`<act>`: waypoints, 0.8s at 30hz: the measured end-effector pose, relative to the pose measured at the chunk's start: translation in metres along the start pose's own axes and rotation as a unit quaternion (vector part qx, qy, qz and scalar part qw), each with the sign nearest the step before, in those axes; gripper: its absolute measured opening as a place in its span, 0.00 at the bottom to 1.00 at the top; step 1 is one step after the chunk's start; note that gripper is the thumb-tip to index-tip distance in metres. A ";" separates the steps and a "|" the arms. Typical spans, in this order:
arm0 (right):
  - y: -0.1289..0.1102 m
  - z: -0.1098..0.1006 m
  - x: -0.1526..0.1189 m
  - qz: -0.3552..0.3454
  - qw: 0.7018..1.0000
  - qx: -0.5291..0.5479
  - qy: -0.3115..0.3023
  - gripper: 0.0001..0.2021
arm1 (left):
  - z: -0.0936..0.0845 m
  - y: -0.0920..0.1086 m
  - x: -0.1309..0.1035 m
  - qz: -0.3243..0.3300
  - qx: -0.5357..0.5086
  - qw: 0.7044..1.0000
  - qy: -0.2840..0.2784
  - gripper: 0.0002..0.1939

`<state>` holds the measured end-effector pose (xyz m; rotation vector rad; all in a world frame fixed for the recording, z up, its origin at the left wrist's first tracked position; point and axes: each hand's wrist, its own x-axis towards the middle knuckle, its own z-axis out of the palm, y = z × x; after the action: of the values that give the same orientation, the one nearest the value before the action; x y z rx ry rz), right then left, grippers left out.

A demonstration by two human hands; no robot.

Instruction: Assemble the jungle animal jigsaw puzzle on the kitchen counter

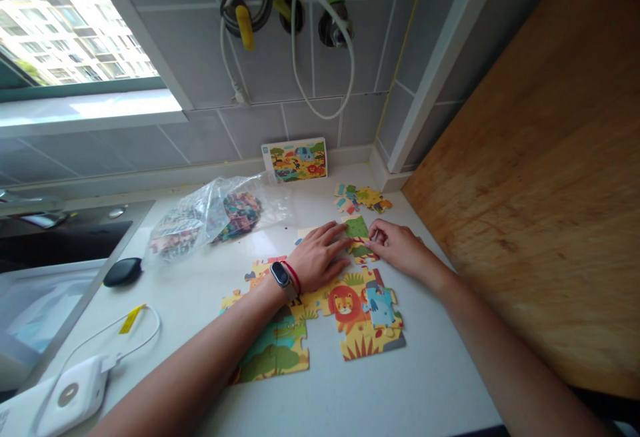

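Note:
My left hand lies flat with fingers spread over the middle of a partly joined jigsaw puzzle, covering some of its pieces. Its fingertips reach the left edge of the green tree puzzle pieces. My right hand is closed, thumb and forefinger pinching at the right edge of those green pieces; the exact grip is partly hidden. Below, a joined section shows a lion, with a blue puzzle piece on its right. A green joined section lies under and beside my left forearm.
Loose puzzle pieces are heaped behind my right hand. A picture card leans on the back wall. Clear bags of puzzle pieces, a black oval object and a white cabled device lie left, beside the sink. A wooden panel stands right.

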<state>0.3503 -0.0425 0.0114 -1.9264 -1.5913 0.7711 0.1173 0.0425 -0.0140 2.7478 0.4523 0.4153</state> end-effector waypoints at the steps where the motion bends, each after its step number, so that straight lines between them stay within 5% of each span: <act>1: 0.000 0.000 0.000 -0.002 1.000 -0.006 0.000 0.05 | 0.000 0.000 0.000 -0.002 0.002 1.000 0.001 0.25; 24: -0.007 0.004 -0.001 -0.029 0.999 -0.041 -0.021 0.05 | -0.001 0.000 0.000 0.008 0.004 1.000 0.016 0.23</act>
<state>0.3427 -0.0423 0.0133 -1.9240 -1.7208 0.7365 0.1168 0.0429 -0.0131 2.7587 0.4410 0.4630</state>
